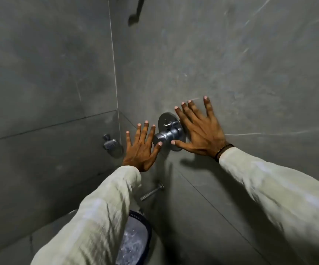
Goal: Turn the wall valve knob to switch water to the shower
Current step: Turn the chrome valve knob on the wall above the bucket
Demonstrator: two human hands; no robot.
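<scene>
The wall valve knob (165,136) is a chrome cylinder jutting out from a round chrome backplate (164,117) fixed to the grey tiled wall (231,64), near the corner where two walls meet; a thin metal pin sticks out of the plate just above the knob. The left hand (140,150) is spread wide with fingers fanned, palm turned to the wall, its thumb tip just beside the knob's near end. The right hand (199,131) is likewise splayed open, its fingers reaching past the plate's right edge and its thumb tip at the knob's underside; neither hand grips anything. A dark beaded bracelet (222,151) sits at the right wrist, above a pale sleeve (279,192). Below the knob a chrome spout (152,192) projects from the wall, over a blue bucket (135,243) holding water. A smaller chrome tap (110,143) sits on the adjoining wall to the left.
</scene>
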